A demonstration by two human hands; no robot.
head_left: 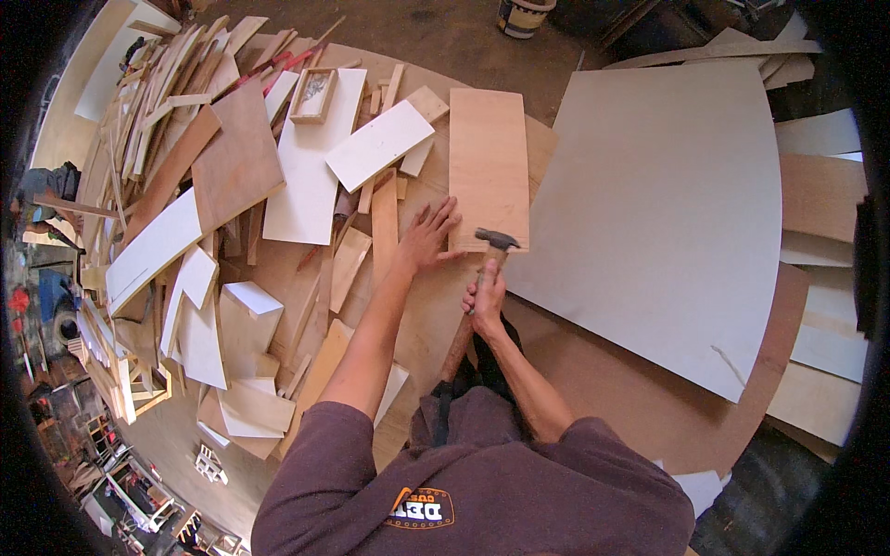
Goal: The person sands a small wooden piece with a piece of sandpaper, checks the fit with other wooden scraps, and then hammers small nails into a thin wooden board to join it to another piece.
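Observation:
A hammer (495, 241) with a dark metal head and a wooden handle is gripped in my right hand (486, 298). Its head overlaps the near end of a light brown rectangular wooden panel (489, 162) from this viewpoint; whether it touches the wood I cannot tell. My left hand (430, 238) lies with fingers stretched out at the panel's near left corner, thumb pointing toward the near edge. Nothing shows in the left hand. Beside it stands a narrow wooden strip (385, 227), and a white board (381, 145) lies just beyond.
A large white sheet (663, 204) covers the right side. Offcuts (167, 93) pile up on the left, with a brown board (236, 153) among them. A small wooden box (314, 94) holding small metal pieces rests on a white board. A bucket (525, 17) stands on the floor beyond.

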